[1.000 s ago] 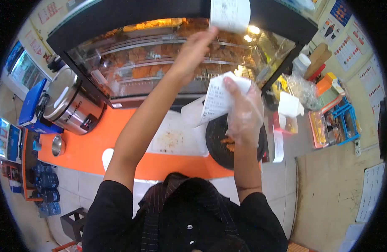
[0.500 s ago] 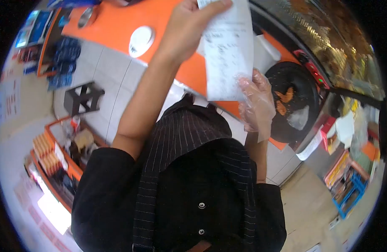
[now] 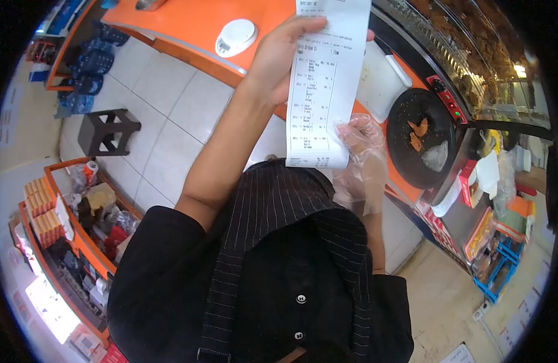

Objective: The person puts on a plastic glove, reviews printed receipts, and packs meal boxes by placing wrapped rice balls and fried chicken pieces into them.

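A long printed receipt (image 3: 324, 91) is spread upright between my hands, its text facing me. My bare left hand (image 3: 282, 57) grips its upper left part, the thumb lying over the front. On the lower right edge, my right hand (image 3: 361, 151) pinches the paper through a loose clear plastic glove. Right of the gloved hand lies a round black pan (image 3: 400, 148) with pieces of fried food (image 3: 418, 134) and a bit of clear plastic (image 3: 435, 156) on it. Behind the receipt is a white tray (image 3: 376, 81) with a white-handled tool (image 3: 399, 71).
An orange counter (image 3: 188, 30) holds a white round scale (image 3: 236, 37). A glass food display (image 3: 472, 48) stands at the upper right, a blue rack (image 3: 503, 266) at the lower right. On the floor at left are a black stool (image 3: 109, 130) and an orange shelf (image 3: 79, 212).
The view has swung down and turned to the right. The receipt, earlier held in the right hand, is now held by both hands and has moved slightly left and lower since the last frame.
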